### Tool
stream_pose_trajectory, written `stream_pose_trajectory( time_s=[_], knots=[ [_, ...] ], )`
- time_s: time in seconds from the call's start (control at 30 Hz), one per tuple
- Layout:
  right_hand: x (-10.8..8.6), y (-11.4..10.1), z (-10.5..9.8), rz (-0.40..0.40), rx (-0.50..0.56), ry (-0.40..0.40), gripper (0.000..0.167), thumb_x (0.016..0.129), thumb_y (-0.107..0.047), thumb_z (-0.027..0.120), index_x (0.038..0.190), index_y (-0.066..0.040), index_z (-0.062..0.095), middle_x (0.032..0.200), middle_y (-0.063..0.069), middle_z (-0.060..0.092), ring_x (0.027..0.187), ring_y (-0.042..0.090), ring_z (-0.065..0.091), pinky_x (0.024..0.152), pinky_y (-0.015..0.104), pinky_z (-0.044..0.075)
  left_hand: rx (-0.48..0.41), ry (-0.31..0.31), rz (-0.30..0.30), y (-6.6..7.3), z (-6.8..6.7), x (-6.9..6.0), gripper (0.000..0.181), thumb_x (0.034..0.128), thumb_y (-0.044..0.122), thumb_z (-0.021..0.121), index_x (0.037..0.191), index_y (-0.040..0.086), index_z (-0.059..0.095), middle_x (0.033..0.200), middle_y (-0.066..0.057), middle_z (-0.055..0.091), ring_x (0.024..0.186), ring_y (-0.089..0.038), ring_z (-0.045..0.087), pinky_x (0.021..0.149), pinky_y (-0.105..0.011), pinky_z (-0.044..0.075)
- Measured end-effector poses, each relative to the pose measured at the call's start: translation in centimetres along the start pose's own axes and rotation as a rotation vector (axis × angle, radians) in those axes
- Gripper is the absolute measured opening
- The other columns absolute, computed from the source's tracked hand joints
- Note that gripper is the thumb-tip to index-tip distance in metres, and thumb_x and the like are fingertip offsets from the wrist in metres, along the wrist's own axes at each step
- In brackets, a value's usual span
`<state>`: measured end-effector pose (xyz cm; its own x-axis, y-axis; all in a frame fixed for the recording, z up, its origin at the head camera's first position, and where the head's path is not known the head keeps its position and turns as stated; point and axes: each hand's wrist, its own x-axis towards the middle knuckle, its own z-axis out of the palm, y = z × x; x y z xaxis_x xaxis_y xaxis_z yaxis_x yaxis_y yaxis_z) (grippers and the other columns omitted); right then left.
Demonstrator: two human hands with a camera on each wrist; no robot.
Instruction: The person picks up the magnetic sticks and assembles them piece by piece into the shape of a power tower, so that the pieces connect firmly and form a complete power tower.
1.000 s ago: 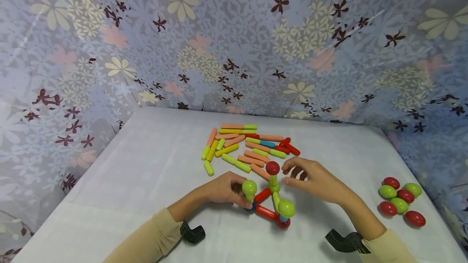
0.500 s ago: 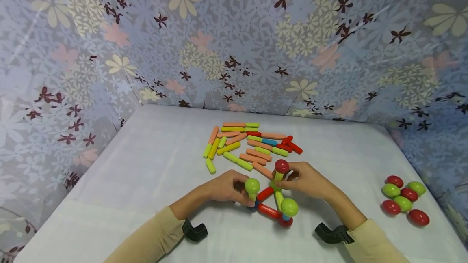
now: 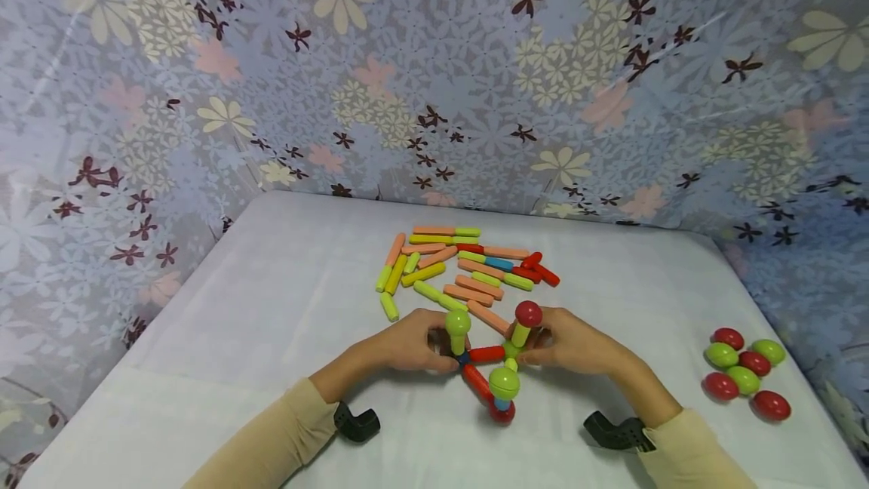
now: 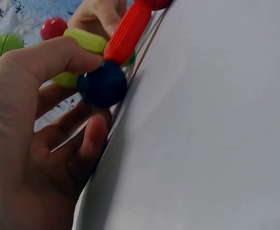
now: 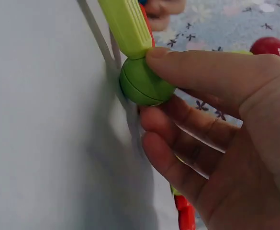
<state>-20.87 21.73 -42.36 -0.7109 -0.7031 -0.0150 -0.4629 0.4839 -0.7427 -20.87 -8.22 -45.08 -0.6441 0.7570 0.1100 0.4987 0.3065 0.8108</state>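
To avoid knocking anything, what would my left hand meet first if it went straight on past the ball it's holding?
Probably the red stick joining the dark blue ball in your left hand to the green ball in your right hand, though depth is unclear.

1. From the head, looks forward and down, well back, at the counter [image 3: 292, 270], left hand [image 3: 412, 342], right hand [image 3: 578, 339] and floral backdrop [image 3: 434, 81].
2. From the left wrist, looks very closely past the left hand at the dark blue ball [image 4: 102, 86], counter tilted along frame right.
3. From the right wrist, looks just as closely at the green ball [image 5: 144, 82], counter along frame left.
4. Shares the dark blue ball between head and left wrist, the green ball between head and right.
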Motion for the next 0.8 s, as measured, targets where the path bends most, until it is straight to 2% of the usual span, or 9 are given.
stream_pose_trajectory(
  time_s=[0.1, 0.23, 0.37, 0.43, 0.57, 0.63, 0.7, 0.8],
  knots=[
    [0.2, -0.8, 0.4, -0.007, -0.065, -0.009, 0.030, 0.080, -0.021, 0.080, 0.106, -0.017, 0.066, 0.094, -0.009, 0.064, 0.077, 0.014, 0.059, 0.070, 0.030, 0.051, 0.039, 0.057, -0.029, -0.2, -0.5, -0.2, 0.021, 0.0804, 0.016, 0.075, 0.098, 0.020, 0.065, 0.086, 0.007, 0.063, 0.076, -0.012, 0.058, 0.065, -0.025, 0.051],
    [0.1, -2.0, 0.5, 0.015, -0.158, -0.052, 0.036, 0.078, -0.011, 0.080, 0.111, -0.015, 0.066, 0.096, -0.012, 0.062, 0.079, 0.011, 0.058, 0.073, 0.030, 0.051, 0.078, 0.108, -0.042, -0.5, -0.9, -0.3, 0.019, 0.0830, 0.016, 0.072, 0.100, 0.019, 0.065, 0.088, 0.004, 0.063, 0.078, -0.012, 0.057, 0.067, -0.026, 0.051],
    [-0.3, -2.4, -0.2, 0.010, -0.133, -0.104, 0.030, 0.084, -0.005, 0.073, 0.111, -0.015, 0.067, 0.099, -0.012, 0.064, 0.084, 0.011, 0.060, 0.078, 0.032, 0.051, 0.079, 0.131, -0.032, -0.9, -1.0, -0.1, 0.022, 0.0856, 0.015, 0.071, 0.106, 0.019, 0.064, 0.093, 0.004, 0.064, 0.083, -0.012, 0.059, 0.070, -0.027, 0.051],
    [-0.2, -1.9, -0.5, 0.021, -0.107, -0.058, 0.024, 0.086, -0.005, 0.070, 0.107, -0.016, 0.068, 0.096, -0.011, 0.065, 0.084, 0.012, 0.060, 0.076, 0.031, 0.052, 0.075, 0.133, -0.029, -1.0, -1.0, -0.1, 0.024, 0.0866, 0.015, 0.071, 0.109, 0.020, 0.064, 0.096, 0.005, 0.064, 0.086, -0.012, 0.059, 0.071, -0.027, 0.051],
    [1.1, -0.6, 0.0, 0.078, -0.125, 0.179, 0.016, 0.086, -0.011, 0.072, 0.102, -0.012, 0.069, 0.092, -0.005, 0.065, 0.079, 0.014, 0.058, 0.070, 0.030, 0.052, 0.077, 0.140, -0.041, -1.0, -0.9, -0.1, 0.022, 0.0873, 0.019, 0.071, 0.108, 0.021, 0.064, 0.099, 0.007, 0.065, 0.091, -0.012, 0.059, 0.074, -0.028, 0.051],
    [2.0, -0.1, 0.6, 0.096, -0.166, 0.263, 0.021, 0.085, -0.019, 0.074, 0.104, -0.010, 0.067, 0.094, -0.004, 0.063, 0.080, 0.013, 0.058, 0.069, 0.029, 0.051, 0.077, 0.152, -0.047, -0.9, -0.8, -0.1, 0.021, 0.0879, 0.023, 0.071, 0.108, 0.021, 0.065, 0.100, 0.008, 0.065, 0.092, -0.011, 0.060, 0.075, -0.028, 0.050],
    [2.7, 0.1, 1.1, 0.110, -0.197, 0.281, 0.032, 0.083, -0.028, 0.078, 0.106, -0.009, 0.067, 0.093, -0.003, 0.063, 0.080, 0.012, 0.057, 0.070, 0.029, 0.051, 0.075, 0.170, -0.051, -0.8, -0.6, 0.0, 0.020, 0.0884, 0.030, 0.071, 0.107, 0.022, 0.066, 0.100, 0.010, 0.065, 0.093, -0.010, 0.060, 0.076, -0.028, 0.050],
    [2.9, 0.1, 1.4, 0.098, -0.256, 0.247, 0.034, 0.081, -0.024, 0.079, 0.108, -0.007, 0.067, 0.090, -0.003, 0.063, 0.080, 0.012, 0.057, 0.071, 0.030, 0.051, 0.067, 0.202, -0.054, -0.5, -0.3, 0.1, 0.022, 0.0891, 0.036, 0.069, 0.107, 0.023, 0.066, 0.098, 0.011, 0.066, 0.092, -0.009, 0.060, 0.076, -0.028, 0.050]
  ],
)
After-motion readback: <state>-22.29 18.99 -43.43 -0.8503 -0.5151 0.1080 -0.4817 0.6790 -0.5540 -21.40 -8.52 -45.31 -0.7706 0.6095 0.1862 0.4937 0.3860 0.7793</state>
